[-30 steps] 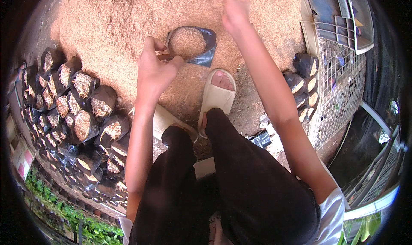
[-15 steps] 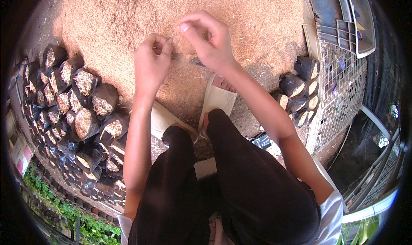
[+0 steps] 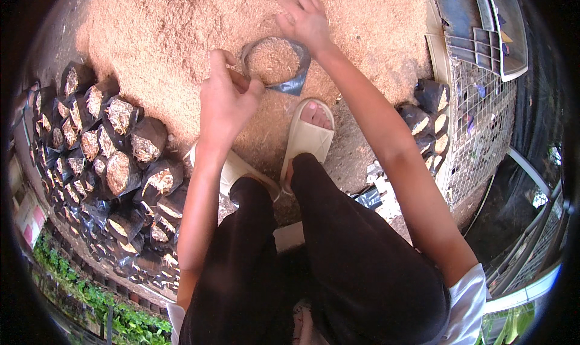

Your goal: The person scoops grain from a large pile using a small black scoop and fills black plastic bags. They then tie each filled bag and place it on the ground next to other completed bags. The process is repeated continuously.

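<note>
Two hands on small black bag (image 3: 284,67): my left hand (image 3: 226,100) pinches near rim, right hand (image 3: 305,16) grips far rim; sawdust heap (image 3: 181,31) behind bag, filled bags (image 3: 121,158) left of it.

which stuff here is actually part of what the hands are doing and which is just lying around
In use:
- small black plastic bag, open and part filled with sawdust
- left hand holding the bag's rim
- right hand at the far rim, on the pile
- tan sawdust pile

Lying about:
- filled black bags in rows
- wire mesh crate
- green plants
</note>
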A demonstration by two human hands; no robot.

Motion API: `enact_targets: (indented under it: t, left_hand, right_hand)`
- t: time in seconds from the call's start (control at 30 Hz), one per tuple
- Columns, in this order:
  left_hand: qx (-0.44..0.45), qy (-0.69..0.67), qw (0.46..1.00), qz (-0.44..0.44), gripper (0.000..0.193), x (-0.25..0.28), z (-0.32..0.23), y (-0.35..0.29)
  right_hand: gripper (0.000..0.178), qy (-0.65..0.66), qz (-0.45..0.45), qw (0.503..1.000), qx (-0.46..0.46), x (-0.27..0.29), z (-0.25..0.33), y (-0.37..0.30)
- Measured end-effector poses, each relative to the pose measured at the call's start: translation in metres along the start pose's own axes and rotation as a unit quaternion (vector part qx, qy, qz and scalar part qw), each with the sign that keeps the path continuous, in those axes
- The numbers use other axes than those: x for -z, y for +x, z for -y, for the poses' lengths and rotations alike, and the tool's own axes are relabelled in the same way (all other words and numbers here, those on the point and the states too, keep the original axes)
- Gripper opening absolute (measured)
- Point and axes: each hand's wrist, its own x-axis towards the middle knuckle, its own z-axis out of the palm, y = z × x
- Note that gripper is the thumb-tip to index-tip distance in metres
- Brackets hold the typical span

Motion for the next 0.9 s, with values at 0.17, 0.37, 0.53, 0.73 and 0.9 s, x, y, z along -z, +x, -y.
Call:
enact_targets:
  t: [0.17,0.37,0.53,0.73,0.9]
  left_hand:
    - [0.007,-0.039,0.999,0.006,0.039,0.000,-0.002,0.001]
    - [0.027,-0.110,0.994,0.009,0.040,0.002,0.008,0.006]
    - [0.028,-0.121,0.992,0.003,0.041,0.003,0.009,0.007]
    - [0.024,-0.109,0.994,0.001,0.041,0.004,0.010,0.007]
    - [0.015,-0.093,0.996,-0.006,0.039,0.002,0.012,0.006]
  right_hand:
    - [0.030,0.459,0.251,0.765,-0.377,0.024,-0.054,0.022]
    - [0.038,0.719,-0.024,0.477,-0.505,0.038,-0.011,0.023]
    - [0.028,0.649,0.066,0.656,-0.380,0.107,0.067,0.035]
    - [0.028,0.547,-0.029,0.789,-0.279,0.103,0.072,0.040]
    - [0.044,0.361,0.034,0.891,-0.273,0.062,0.022,0.075]
